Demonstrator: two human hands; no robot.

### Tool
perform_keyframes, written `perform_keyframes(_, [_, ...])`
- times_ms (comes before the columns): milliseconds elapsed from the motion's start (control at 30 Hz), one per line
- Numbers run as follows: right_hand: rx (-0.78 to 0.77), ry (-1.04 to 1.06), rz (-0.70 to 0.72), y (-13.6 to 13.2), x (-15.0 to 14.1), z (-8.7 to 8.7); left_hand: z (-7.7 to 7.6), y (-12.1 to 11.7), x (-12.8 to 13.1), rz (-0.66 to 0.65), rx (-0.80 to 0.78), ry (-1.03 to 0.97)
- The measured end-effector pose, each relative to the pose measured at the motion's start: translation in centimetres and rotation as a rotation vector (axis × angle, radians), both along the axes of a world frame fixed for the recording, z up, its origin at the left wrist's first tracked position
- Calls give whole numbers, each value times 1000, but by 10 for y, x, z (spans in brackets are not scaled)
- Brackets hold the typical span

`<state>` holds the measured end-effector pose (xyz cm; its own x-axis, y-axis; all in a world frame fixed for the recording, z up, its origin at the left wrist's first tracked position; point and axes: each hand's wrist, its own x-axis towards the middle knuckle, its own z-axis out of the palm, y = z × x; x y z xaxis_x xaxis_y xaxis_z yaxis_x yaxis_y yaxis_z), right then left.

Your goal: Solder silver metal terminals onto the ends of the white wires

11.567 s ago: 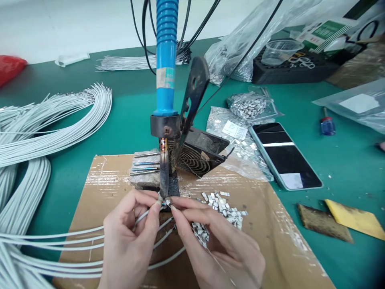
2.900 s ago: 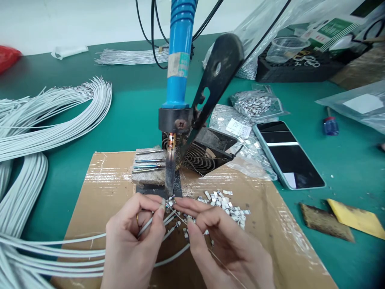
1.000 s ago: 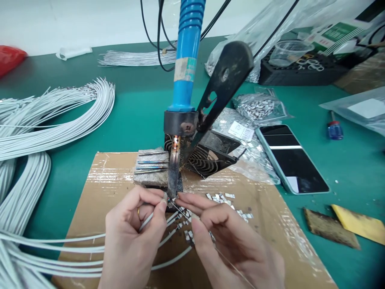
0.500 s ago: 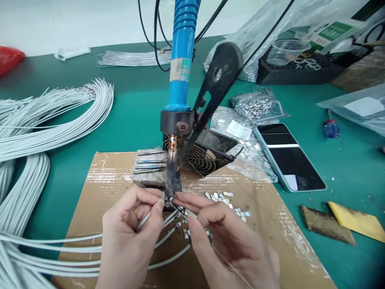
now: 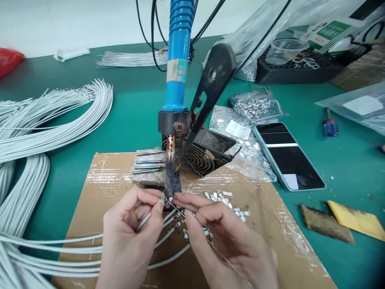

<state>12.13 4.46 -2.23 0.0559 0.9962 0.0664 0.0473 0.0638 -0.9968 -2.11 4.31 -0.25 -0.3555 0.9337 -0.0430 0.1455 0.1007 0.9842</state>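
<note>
A blue-handled soldering iron (image 5: 176, 92) hangs tip-down in a black bracket (image 5: 214, 76). Just below its barrel, my left hand (image 5: 130, 237) is closed, thumb and fingers pinching the end of a white cable (image 5: 143, 222). Between the thumb and fingers of my right hand (image 5: 234, 241) runs a thin solder wire (image 5: 230, 263), its front end reaching the spot under the iron's tip. A small metal piece (image 5: 170, 199) shows at that spot, between the fingertips of both hands; the exact contact is too small to tell. Other white cables (image 5: 170, 237) with metal ends lie beneath my hands.
Small metal tabs (image 5: 216, 196) are scattered on the cardboard (image 5: 102, 176). Behind the iron stand a fan (image 5: 204, 154) and a block with metal rods (image 5: 148, 160). A phone (image 5: 290, 156), sponges (image 5: 357, 218) and a screwdriver (image 5: 330, 126) lie right; cable bundles (image 5: 90, 108) lie left.
The soldering iron and its bracket sit slightly further left in view. My right thumb has shifted a little left and up along the solder wire; my left hand is almost unchanged.
</note>
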Motion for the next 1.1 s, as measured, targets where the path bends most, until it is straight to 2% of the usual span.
perform_keyframes(133, [-14,11,-25,0,1,-1,-1,-1,-1,16,-18,-12])
perform_keyframes(367, [-6,16,19,-1,1,-3,-1,-2,-2,-4,-10,-4])
perform_keyframes(567, [-79,46,-65,-1,-5,5,-1,-2,-2,-8,-11,12])
perform_keyframes(1100, [-63,42,-79,0,-5,6,-1,-3,-3,-22,-36,14])
